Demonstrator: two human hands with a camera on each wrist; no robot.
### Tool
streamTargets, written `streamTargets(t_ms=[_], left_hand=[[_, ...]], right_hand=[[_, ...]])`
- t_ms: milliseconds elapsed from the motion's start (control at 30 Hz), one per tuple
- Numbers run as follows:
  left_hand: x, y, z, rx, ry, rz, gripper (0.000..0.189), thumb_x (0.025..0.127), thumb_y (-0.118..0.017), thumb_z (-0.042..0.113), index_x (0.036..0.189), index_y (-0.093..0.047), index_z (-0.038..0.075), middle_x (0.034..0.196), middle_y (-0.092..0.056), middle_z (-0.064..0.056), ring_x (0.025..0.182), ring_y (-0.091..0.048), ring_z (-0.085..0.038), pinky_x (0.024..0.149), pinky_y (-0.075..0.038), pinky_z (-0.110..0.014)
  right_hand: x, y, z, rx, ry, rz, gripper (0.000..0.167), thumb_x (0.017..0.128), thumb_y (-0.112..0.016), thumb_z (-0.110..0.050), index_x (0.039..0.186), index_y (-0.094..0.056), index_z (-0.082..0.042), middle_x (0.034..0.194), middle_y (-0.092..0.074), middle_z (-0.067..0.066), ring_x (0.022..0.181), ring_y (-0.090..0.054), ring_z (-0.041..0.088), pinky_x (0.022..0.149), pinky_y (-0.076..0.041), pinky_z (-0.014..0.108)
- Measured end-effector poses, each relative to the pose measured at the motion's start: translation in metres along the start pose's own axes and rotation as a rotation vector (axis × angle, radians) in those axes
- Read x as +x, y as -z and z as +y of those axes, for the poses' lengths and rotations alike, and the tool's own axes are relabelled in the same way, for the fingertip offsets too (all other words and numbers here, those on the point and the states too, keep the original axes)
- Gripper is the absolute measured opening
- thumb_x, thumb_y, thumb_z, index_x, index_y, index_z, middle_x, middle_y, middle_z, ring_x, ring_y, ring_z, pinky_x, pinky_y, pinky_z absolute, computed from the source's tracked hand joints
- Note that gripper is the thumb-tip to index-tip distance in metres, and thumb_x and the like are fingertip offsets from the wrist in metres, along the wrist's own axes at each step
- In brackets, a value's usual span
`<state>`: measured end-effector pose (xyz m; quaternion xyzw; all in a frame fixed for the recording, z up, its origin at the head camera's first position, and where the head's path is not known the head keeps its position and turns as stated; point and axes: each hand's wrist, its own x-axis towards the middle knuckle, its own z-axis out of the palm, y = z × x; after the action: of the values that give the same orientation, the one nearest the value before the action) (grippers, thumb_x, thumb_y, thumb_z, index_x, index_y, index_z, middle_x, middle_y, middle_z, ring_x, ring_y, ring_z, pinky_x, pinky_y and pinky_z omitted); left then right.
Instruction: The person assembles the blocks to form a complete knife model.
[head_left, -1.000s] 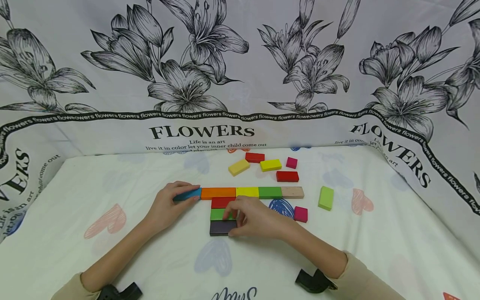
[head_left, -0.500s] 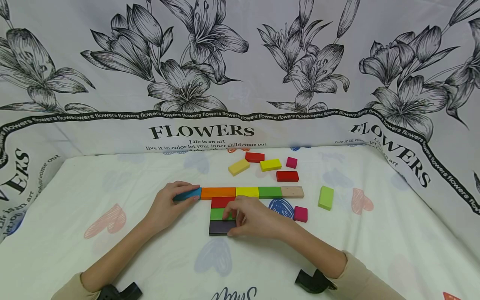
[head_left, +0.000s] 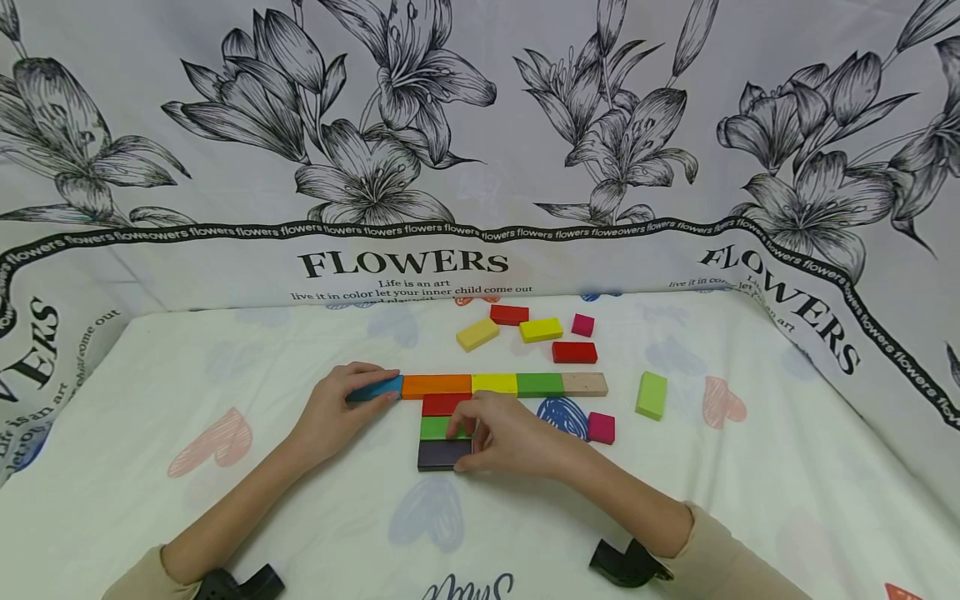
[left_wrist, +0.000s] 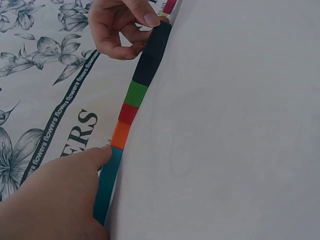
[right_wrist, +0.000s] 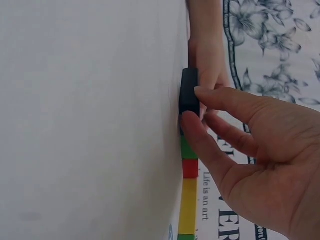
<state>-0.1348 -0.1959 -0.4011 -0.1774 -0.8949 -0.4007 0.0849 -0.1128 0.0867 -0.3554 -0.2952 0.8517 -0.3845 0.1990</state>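
Note:
In the head view, my left hand (head_left: 330, 417) grips the blue block (head_left: 378, 387) between thumb and fingers. That block forms the left end of a row with an orange block (head_left: 437, 385), a yellow block (head_left: 494, 383), a green block (head_left: 540, 385) and a plain wooden block (head_left: 585, 384). Below the orange one sit a red block (head_left: 444, 405), a second green block (head_left: 437, 428) and a black block (head_left: 442, 456), stacked toward me. My right hand (head_left: 513, 433) pinches the black block's right end, partly covering the red and green ones.
Beyond the row lie two red blocks (head_left: 574, 352), two yellow blocks (head_left: 541, 330) and a small magenta cube (head_left: 582, 325). Another magenta cube (head_left: 602, 428) and a light green block (head_left: 652, 396) lie to the right. A flower-printed cloth (head_left: 405, 267) rises behind the table.
The black block has shifted very slightly left with my right fingers, lining up closer under the green block. My left hand and the row stay where they were.

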Motion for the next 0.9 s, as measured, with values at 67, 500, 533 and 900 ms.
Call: streamTargets(t_ms=[67,500,533,900], left_hand=[[0.000,-0.001,-0.002,0.004,-0.003,-0.002,0.034,0.096,-0.080,0.017,0.129,-0.077,0.009,0.125,-0.072,-0.011,0.117,-0.060,-0.031,0.094,-0.050,-0.039],[0.003,0.000,-0.006,0.018,-0.173,0.085,0.032,0.090,-0.082,0.006,0.121,-0.079,0.003,0.119,-0.077,-0.013,0.114,-0.065,-0.036,0.097,-0.044,-0.042],[0.004,0.000,-0.005,0.020,-0.190,0.094,0.032,0.089,-0.083,0.005,0.120,-0.079,0.002,0.118,-0.077,-0.013,0.114,-0.064,-0.037,0.101,-0.043,-0.047],[0.000,-0.009,0.012,0.048,-0.297,0.039,0.033,0.087,-0.084,0.005,0.120,-0.080,0.005,0.125,-0.073,-0.014,0.121,-0.063,-0.037,0.113,-0.019,-0.082]], right_hand=[[0.000,0.000,0.000,0.000,-0.005,0.004,0.029,0.087,-0.087,-0.009,0.113,-0.074,-0.010,0.097,-0.063,0.000,0.082,-0.064,0.009,0.073,-0.056,0.018],[-0.003,0.008,0.000,0.029,0.016,0.014,0.029,0.088,-0.087,-0.012,0.113,-0.074,-0.009,0.100,-0.065,0.002,0.083,-0.065,0.009,0.072,-0.058,0.021],[-0.003,0.010,0.001,0.033,0.021,0.017,0.029,0.088,-0.087,-0.013,0.113,-0.073,-0.008,0.101,-0.065,0.003,0.083,-0.066,0.009,0.072,-0.059,0.022],[-0.017,0.047,0.004,0.009,-0.017,0.109,0.034,0.093,-0.083,-0.019,0.122,-0.072,-0.007,0.110,-0.068,0.011,0.088,-0.069,0.013,0.078,-0.061,0.023]])
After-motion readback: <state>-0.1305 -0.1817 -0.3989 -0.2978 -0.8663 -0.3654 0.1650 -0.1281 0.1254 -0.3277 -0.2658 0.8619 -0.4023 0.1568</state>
